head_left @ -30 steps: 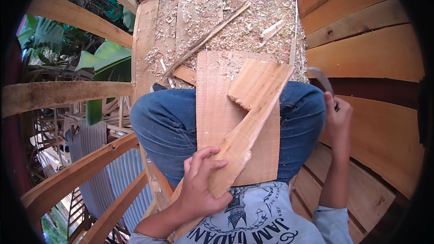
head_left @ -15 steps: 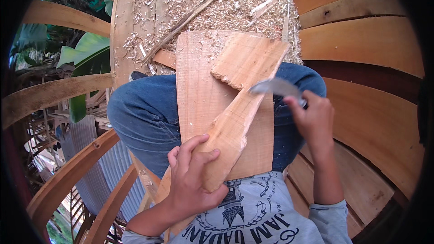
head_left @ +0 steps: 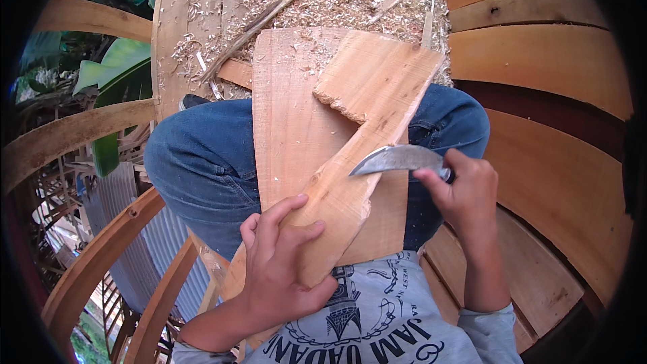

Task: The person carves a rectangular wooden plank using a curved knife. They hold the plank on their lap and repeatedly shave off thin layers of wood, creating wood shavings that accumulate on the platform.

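A roughly shaped piece of wood (head_left: 377,81), broad at its far end and narrower in the middle, slants across a flat board (head_left: 286,128) on my lap. My left hand (head_left: 286,256) grips its near end, thumb on top and fingers round the left edge. My right hand (head_left: 465,189) is closed on the handle of a curved knife (head_left: 401,159). The blade lies over the right edge of the wood's narrow part, tip pointing left; whether its edge touches the wood I cannot tell. My palm hides most of the dark handle.
Wood shavings (head_left: 337,7) cover the planks beyond my knees, with a long thin stick (head_left: 269,20) and a pale splinter (head_left: 394,0) among them. Plank walls (head_left: 539,61) stand on the right. To the left are wooden rails (head_left: 87,128), a banana leaf (head_left: 114,71) and corrugated sheets (head_left: 148,243).
The knife has moved nearer to me and left along the wood's edge, and its blurred blade is now sharp. My left hand keeps its grip. The whole view has shifted slightly.
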Demonstrator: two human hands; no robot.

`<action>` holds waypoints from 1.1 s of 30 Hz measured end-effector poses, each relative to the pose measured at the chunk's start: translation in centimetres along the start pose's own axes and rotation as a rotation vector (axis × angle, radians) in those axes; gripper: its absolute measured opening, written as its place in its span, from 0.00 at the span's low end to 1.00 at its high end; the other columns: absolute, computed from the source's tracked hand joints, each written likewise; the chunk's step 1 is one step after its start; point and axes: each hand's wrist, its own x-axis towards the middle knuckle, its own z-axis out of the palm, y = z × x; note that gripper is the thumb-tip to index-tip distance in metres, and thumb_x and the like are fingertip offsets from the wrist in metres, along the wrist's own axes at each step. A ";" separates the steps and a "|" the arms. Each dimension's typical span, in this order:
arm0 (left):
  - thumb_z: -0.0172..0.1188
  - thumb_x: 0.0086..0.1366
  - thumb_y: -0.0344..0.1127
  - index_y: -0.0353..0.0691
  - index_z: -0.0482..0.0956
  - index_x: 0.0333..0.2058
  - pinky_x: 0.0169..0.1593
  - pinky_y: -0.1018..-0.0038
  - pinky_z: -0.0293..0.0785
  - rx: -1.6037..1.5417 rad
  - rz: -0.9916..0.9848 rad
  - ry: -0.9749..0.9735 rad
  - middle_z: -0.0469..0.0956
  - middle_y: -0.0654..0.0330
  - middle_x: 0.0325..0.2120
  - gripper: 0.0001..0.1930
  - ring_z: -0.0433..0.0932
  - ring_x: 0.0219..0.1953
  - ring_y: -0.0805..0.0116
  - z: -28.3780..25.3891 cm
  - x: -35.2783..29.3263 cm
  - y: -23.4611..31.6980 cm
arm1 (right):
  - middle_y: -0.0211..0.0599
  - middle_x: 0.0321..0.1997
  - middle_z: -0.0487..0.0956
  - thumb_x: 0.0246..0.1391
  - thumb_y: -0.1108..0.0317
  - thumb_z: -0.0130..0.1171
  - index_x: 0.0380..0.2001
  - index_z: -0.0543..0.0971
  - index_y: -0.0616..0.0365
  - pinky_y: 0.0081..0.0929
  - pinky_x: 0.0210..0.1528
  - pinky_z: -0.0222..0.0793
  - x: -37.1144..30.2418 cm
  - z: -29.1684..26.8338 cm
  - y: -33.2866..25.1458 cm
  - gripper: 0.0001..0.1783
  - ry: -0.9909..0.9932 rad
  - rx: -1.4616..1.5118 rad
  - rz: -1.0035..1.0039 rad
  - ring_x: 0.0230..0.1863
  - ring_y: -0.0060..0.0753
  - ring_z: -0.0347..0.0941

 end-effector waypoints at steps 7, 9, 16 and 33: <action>0.68 0.37 0.36 0.39 0.71 0.46 0.53 0.55 0.51 0.014 0.009 0.009 0.65 0.42 0.56 0.32 0.65 0.57 0.51 0.1 0.7 0.2 | 0.50 0.12 0.71 0.47 0.29 0.57 0.14 0.75 0.62 0.41 0.20 0.66 2.2 0.0 2.1 0.40 0.200 -0.137 0.104 0.17 0.54 0.71; 0.68 0.36 0.36 0.40 0.71 0.46 0.54 0.55 0.51 -0.023 -0.010 -0.028 0.65 0.43 0.55 0.33 0.65 0.57 0.51 -0.1 -0.4 0.2 | 0.52 0.13 0.71 0.56 0.32 0.51 0.17 0.76 0.66 0.41 0.22 0.63 4.4 -1.3 5.7 0.41 0.143 0.013 0.412 0.16 0.49 0.70; 0.67 0.36 0.31 0.41 0.68 0.48 0.58 0.58 0.56 -0.208 -0.027 -0.001 0.62 0.44 0.55 0.34 0.63 0.58 0.53 -0.6 0.1 -1.4 | 0.25 0.15 0.53 0.63 0.41 0.49 0.14 0.59 0.60 0.29 0.21 0.46 3.4 0.3 8.3 0.36 0.155 0.467 0.320 0.21 0.20 0.49; 0.45 0.45 0.18 0.35 0.57 0.60 0.67 0.72 0.49 -0.773 -0.325 0.074 0.64 0.56 0.56 0.37 0.59 0.65 0.66 -5.7 -2.4 -2.0 | 0.29 0.17 0.73 0.60 0.56 0.58 0.31 0.82 0.65 0.22 0.14 0.53 14.9 6.8 3.4 0.19 0.101 1.055 0.247 0.11 0.17 0.60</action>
